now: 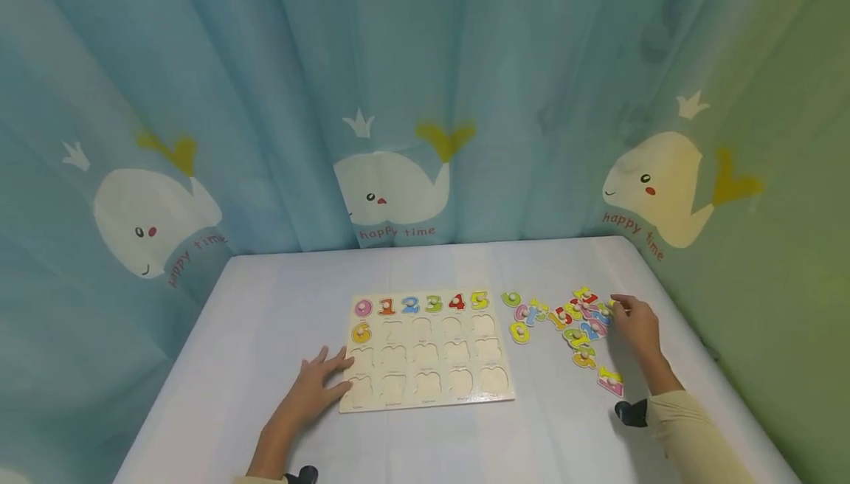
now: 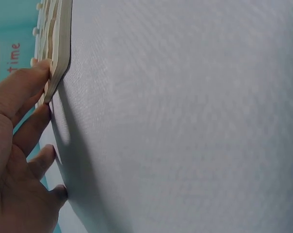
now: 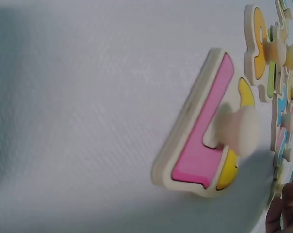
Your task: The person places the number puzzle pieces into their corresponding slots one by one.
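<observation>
A wooden number puzzle board lies on the table, with number pieces 0 to 5 in its top row and an orange 6 below. My left hand rests at the board's left edge, its fingers spread. In the left wrist view its thumb touches the board near a corner. At the far right of the loose knobbed number pieces, my right hand pinches a yellow puzzle piece, mostly hidden by the fingers. Only a few fingertips of that hand show in the right wrist view.
A pink and yellow piece lies apart, nearest the right forearm. A green piece and a yellow 0 lie just right of the board. Several loose pieces overlap. A whale-print curtain hangs behind the white table.
</observation>
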`<state>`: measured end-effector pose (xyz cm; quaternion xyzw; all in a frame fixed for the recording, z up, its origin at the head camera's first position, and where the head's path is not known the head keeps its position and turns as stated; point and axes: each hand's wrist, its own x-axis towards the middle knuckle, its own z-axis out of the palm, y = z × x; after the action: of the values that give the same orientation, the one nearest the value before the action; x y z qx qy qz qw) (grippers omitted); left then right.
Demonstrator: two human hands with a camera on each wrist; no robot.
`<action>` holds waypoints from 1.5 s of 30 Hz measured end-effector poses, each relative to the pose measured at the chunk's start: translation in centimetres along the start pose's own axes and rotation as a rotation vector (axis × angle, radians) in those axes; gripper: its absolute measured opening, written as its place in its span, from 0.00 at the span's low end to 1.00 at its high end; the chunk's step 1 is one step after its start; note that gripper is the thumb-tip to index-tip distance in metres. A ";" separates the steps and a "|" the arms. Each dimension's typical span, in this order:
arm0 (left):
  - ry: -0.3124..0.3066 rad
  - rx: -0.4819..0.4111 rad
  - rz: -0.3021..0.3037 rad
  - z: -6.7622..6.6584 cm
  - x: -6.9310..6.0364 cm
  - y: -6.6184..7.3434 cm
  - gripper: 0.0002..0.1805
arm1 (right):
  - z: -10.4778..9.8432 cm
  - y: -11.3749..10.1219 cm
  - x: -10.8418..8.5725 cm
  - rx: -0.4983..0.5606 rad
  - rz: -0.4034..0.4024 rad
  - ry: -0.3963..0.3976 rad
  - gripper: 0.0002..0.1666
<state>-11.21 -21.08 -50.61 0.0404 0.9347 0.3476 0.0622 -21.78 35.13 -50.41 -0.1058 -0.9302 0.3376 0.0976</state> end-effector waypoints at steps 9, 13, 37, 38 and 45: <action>-0.016 -0.031 0.009 1.1 -2.4 -0.7 0.23 | -0.3 1.4 -2.2 0.000 -0.033 -0.059 0.21; 0.009 -0.019 0.017 0.6 -2.4 -0.7 0.23 | -1.0 0.6 -1.3 -0.002 -0.060 -0.049 0.21; -0.028 0.006 0.043 -0.4 0.3 0.3 0.26 | -1.4 0.6 -0.6 -0.016 -0.015 -0.066 0.23; -0.031 0.008 0.045 -0.4 0.3 0.3 0.26 | -1.4 0.6 -0.7 -0.015 -0.021 -0.066 0.22; -0.022 0.011 0.045 -0.5 0.2 0.2 0.26 | -1.1 0.5 -1.1 -0.012 -0.041 -0.058 0.20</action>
<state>-11.50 -21.23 -50.11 0.0656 0.9347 0.3432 0.0646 -20.41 35.90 -49.96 -0.0775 -0.9366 0.3330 0.0770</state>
